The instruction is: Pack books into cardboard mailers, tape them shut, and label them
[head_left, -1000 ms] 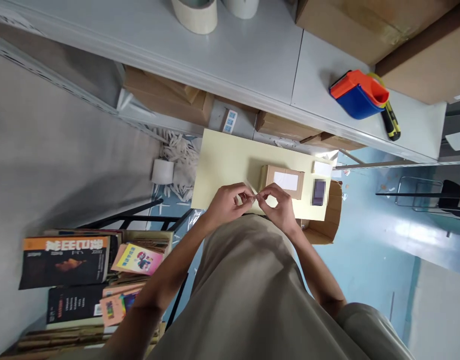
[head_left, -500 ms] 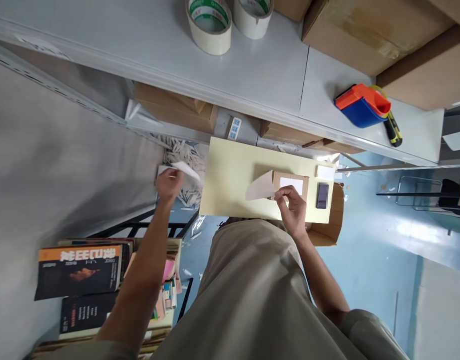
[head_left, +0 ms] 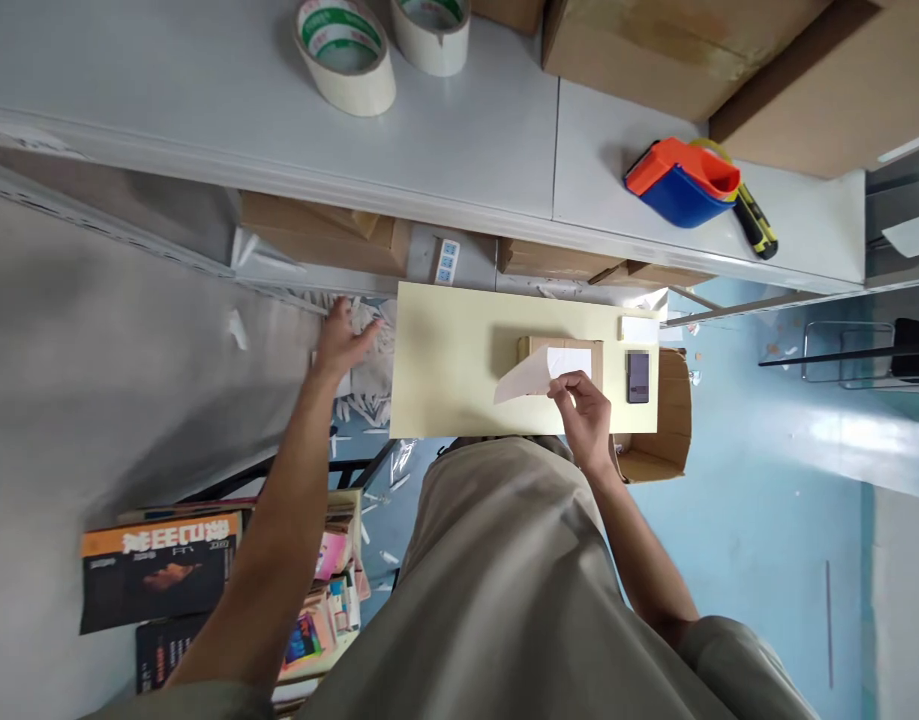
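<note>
My right hand (head_left: 585, 412) pinches a corner of a thin white sheet (head_left: 525, 375), which curls up to the left over a small cardboard box (head_left: 598, 358). A white label (head_left: 569, 361) shows on top of the box, partly behind my fingers. The box lies on a pale yellow board (head_left: 436, 375). My left hand (head_left: 345, 343) is out past the board's left edge, fingers spread, above a heap of white paper strips (head_left: 365, 408). A scrap of white paper (head_left: 238, 329) is in the air or against the grey surface to its left; I cannot tell which.
A phone (head_left: 638, 377) and a white stack (head_left: 639, 330) sit at the board's right end. On the grey shelf (head_left: 489, 150) are tape rolls (head_left: 365, 85), a tape dispenser (head_left: 680, 185) and a cutter (head_left: 755, 222). Books (head_left: 159, 580) lie lower left; an open carton (head_left: 673, 410) stands right.
My left hand has let go of a white paper piece and opened; a scrap now appears farther left. My right hand still holds the sheet. The view has shifted slightly.
</note>
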Available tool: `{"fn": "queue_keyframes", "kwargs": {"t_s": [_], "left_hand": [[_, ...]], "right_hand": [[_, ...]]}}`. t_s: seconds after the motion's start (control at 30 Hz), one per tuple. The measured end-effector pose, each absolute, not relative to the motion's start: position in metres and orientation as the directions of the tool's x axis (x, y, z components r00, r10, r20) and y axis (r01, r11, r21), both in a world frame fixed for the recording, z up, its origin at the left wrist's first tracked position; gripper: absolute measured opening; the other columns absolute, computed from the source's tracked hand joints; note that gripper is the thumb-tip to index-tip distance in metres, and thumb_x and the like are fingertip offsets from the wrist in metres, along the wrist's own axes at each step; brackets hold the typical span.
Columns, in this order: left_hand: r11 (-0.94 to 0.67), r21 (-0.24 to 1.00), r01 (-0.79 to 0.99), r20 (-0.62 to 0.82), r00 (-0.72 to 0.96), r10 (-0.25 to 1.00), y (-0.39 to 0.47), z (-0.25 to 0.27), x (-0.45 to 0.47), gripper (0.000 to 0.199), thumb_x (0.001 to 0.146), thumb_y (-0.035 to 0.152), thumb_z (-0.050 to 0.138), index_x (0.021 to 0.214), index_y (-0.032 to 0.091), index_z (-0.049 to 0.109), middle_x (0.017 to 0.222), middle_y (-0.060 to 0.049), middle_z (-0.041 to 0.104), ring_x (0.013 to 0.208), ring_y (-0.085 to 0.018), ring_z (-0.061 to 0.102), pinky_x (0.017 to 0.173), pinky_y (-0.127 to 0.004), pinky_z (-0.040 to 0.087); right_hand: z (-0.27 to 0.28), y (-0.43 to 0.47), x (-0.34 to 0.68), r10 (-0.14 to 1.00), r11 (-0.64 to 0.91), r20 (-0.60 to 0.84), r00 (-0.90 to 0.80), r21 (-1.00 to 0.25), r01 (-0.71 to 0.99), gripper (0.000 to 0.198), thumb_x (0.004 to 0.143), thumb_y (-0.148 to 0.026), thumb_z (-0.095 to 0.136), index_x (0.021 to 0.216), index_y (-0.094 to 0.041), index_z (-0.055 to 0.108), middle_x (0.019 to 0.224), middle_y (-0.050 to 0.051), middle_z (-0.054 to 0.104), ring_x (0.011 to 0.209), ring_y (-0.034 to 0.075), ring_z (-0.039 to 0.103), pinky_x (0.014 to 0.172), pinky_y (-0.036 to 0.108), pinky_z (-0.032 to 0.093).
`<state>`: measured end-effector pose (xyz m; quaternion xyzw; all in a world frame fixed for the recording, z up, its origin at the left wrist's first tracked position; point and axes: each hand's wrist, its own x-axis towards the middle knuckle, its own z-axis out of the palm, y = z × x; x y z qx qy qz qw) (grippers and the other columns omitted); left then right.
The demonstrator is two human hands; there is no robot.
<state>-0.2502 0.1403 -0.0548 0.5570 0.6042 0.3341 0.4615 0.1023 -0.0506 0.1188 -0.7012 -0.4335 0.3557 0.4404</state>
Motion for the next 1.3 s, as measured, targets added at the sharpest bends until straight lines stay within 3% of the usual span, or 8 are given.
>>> {"fn": "queue_keyframes", "kwargs": {"t_s": [0.1,0.23,0.4,0.57,0.7,0.83,1.07,1.3], "left_hand": [[0.188,0.974,0.127,-0.208,0.177,0.962,0.095,-0.010,-0.174,0.072,0.077,0.052,0.092,0.131,0.022,0.056,0.165,-0.018,0.052,0.147,-0.039,0.060,0.125,-0.061,0.047],[0.180,0.981,-0.075,-0.122,0.481,0.868,0.027,0.045,-0.082,0.075,0.073,0.043,0.098,0.132,0.026,0.055,0.168,-0.018,0.049,0.149,-0.036,0.060,0.128,-0.055,0.045],[0.199,0.973,-0.118,-0.134,0.418,0.899,-0.010,0.055,-0.015,0.071,0.072,0.036,0.099,0.120,0.028,0.047,0.157,-0.016,0.054,0.123,-0.030,0.075,0.111,-0.049,0.054],[0.259,0.957,-0.134,-0.207,0.313,0.927,-0.013,0.039,0.027,0.051,0.078,0.031,0.087,0.109,0.026,0.046,0.121,-0.005,0.068,0.093,-0.017,0.076,0.092,-0.036,0.056],[0.401,0.892,-0.207,-0.342,0.268,0.901,-0.012,0.029,0.057,0.057,0.072,0.034,0.087,0.109,0.027,0.045,0.094,0.001,0.070,0.089,-0.018,0.071,0.081,-0.032,0.055],[0.480,0.856,-0.191,-0.452,0.175,0.875,-0.011,0.019,0.079,0.059,0.068,0.037,0.087,0.110,0.026,0.048,0.101,-0.002,0.072,0.094,-0.020,0.072,0.082,-0.032,0.055],[0.543,0.833,-0.103,-0.530,0.132,0.838,-0.017,0.015,0.092,0.063,0.064,0.044,0.089,0.113,0.025,0.055,0.104,-0.004,0.073,0.093,-0.022,0.072,0.081,-0.033,0.055],[0.546,0.829,-0.125,-0.539,0.085,0.838,-0.027,0.017,0.104,0.059,0.065,0.040,0.091,0.110,0.024,0.057,0.107,-0.005,0.076,0.102,-0.024,0.074,0.090,-0.038,0.057]], "right_hand": [[0.117,-0.052,0.115,0.905,-0.260,-0.161,0.394,-0.942,0.212,0.030,0.100,-0.052,0.074,0.088,-0.025,0.071,0.088,0.003,0.070,0.088,0.023,0.068,0.087,0.039,0.056],[0.112,-0.052,0.136,0.890,-0.280,-0.222,0.397,-0.955,0.095,0.035,0.099,-0.058,0.072,0.087,-0.025,0.068,0.084,0.003,0.071,0.088,0.023,0.070,0.092,0.041,0.058],[0.103,-0.054,0.171,0.868,-0.290,-0.311,0.387,-0.950,-0.114,0.040,0.096,-0.062,0.072,0.081,-0.027,0.061,0.078,0.002,0.065,0.081,0.023,0.069,0.092,0.045,0.062],[0.098,-0.054,0.212,0.801,-0.271,-0.380,0.464,-0.919,-0.285,0.039,0.089,-0.057,0.080,0.077,-0.027,0.058,0.076,0.001,0.062,0.077,0.021,0.066,0.096,0.048,0.064],[0.089,-0.049,0.252,0.840,-0.330,-0.412,0.354,-0.905,-0.270,0.042,0.093,-0.061,0.071,0.075,-0.027,0.056,0.073,0.002,0.061,0.070,0.021,0.063,0.087,0.047,0.064],[0.077,-0.046,0.287,0.832,-0.360,-0.424,0.358,-0.903,-0.234,0.048,0.099,-0.068,0.058,0.076,-0.026,0.061,0.073,0.004,0.065,0.060,0.019,0.056,0.070,0.042,0.061],[0.058,-0.050,0.328,0.905,-0.313,-0.229,0.358,-0.929,0.199,0.028,0.089,-0.051,0.078,0.097,-0.024,0.075,0.086,0.002,0.071,0.075,0.019,0.061,0.073,0.035,0.056],[0.046,-0.052,0.342,0.930,-0.317,-0.261,0.257,-0.926,0.204,0.023,0.090,-0.046,0.076,0.084,-0.024,0.072,0.078,0.001,0.071,0.071,0.018,0.060,0.070,0.035,0.054]]}}
